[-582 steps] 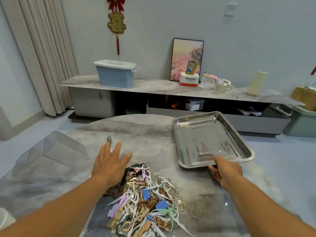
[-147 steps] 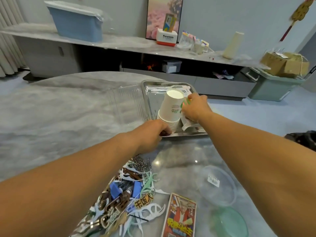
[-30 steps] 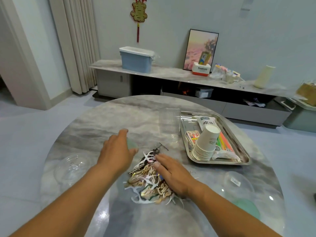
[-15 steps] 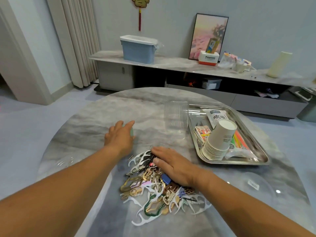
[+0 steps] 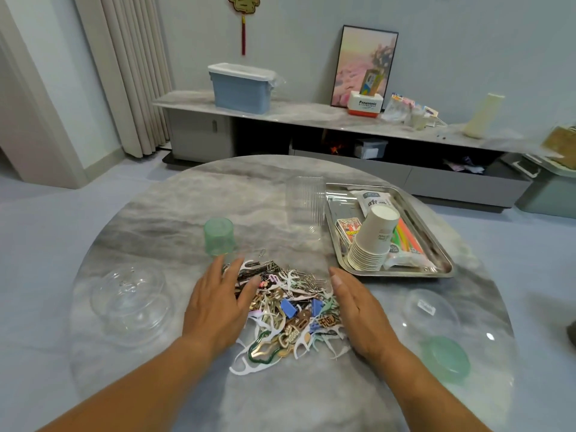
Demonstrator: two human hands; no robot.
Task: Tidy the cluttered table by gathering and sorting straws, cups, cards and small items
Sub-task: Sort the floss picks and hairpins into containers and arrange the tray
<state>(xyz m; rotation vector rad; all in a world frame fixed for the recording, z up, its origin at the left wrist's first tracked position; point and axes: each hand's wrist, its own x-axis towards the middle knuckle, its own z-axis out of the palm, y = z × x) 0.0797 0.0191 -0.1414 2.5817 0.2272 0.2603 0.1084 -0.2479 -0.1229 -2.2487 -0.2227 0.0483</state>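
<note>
A pile of small items (image 5: 290,310), floss picks, paper clips, binder clips and cut-out tags, lies in the middle of the round marble table (image 5: 174,207). My left hand (image 5: 218,300) lies flat on the pile's left side with straight fingers. My right hand (image 5: 355,307) stands at the pile's right edge, fingers straight. A steel tray (image 5: 436,247) at the right holds a stack of paper cups (image 5: 374,238), a card box (image 5: 347,229), coloured straws (image 5: 405,235) and packets.
An upturned green cup (image 5: 218,232) stands just beyond my left hand. A clear ribbed box (image 5: 305,201) sits left of the tray. A clear dome lid (image 5: 131,304) lies at the left, another clear lid (image 5: 430,310) and a green lid (image 5: 448,360) at the right.
My left hand left the green cup and came back onto the pile's left side. My right hand slid off the top of the pile to its right edge.
</note>
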